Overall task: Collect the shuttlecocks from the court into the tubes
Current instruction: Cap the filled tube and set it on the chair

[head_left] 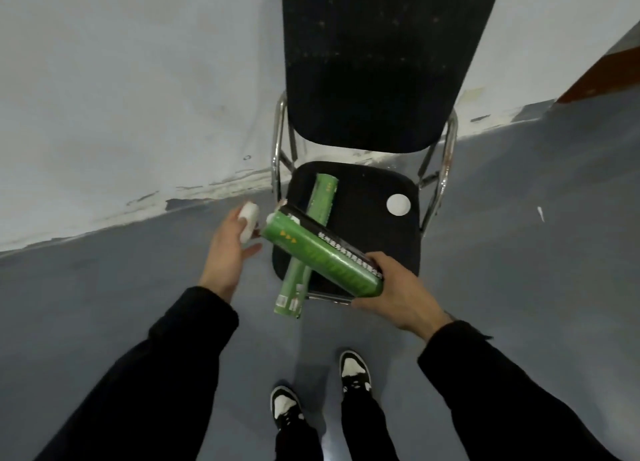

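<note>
Grey floor, right hand (pixel 398 298) gripping green tube (pixel 322 253), lettering unreadable, left hand (pixel 228 249) holding white cap (pixel 250 218)

Two green cardboard shuttlecock tubes (pixel 322 253) (pixel 320 197). One white round lid (pixel 398 205). One white object (pixel 249 218) in hand, blurred. One black padded metal-framed chair (pixel 381 62). Two black-and-white shoes (pixel 285 405) (pixel 355 372).

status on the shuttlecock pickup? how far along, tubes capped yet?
Done: nothing confirmable; no loose shuttlecocks in view, tube contents hidden. In hand: the right hand grips a green tube over the chair; the left hand holds a white object, seemingly a cap, near its mouth. Left: capping; a white cap lies on the seat beside the second tube.
</note>
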